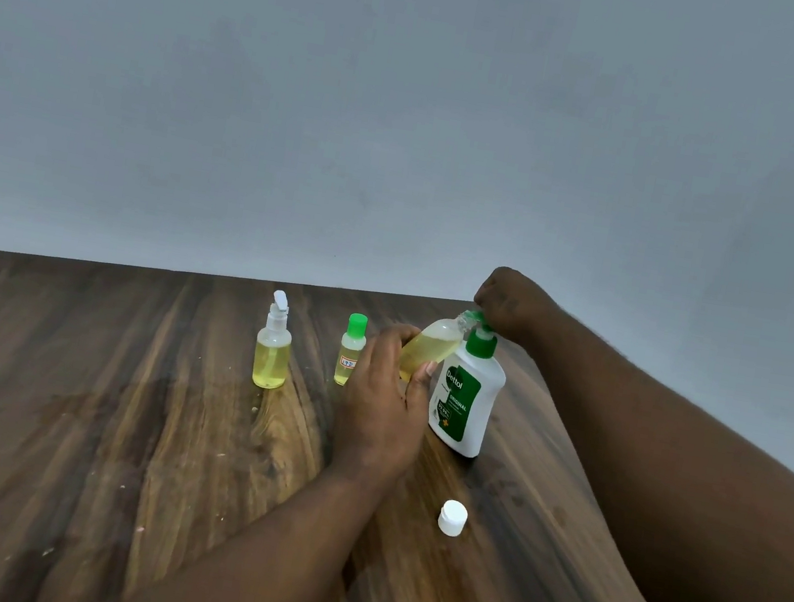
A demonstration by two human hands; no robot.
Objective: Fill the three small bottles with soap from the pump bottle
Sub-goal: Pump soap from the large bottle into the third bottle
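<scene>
Grip: left hand (385,392) is wrapped round the lower body of the uncapped small bottle (431,350), fingers and thumb closed on it. The bottle is lifted off the table and tilted, its open neck pointing up-right at the nozzle of the pump bottle (465,400). Yellow soap shows inside, pooled toward the low end.

The right hand (509,300) sits on top of the pump bottle, fingers curled down around the green pump top (482,343). Neck and nozzle meet right under those fingers, so I can't tell if they actually touch; the view is blocked there.

The pump bottle stands upright on the wooden table (107,411), white body with a green label, just right of the left hand. A white cap (452,518) lies loose on the table nearer the camera, apart from everything else.

Left of the hand is the green-capped small bottle (350,356) — upright, closed, yellow liquid, small paper label. Further left is the white-topped small bottle (272,351), upright with yellow liquid inside. A grey wall (417,96) is behind.
</scene>
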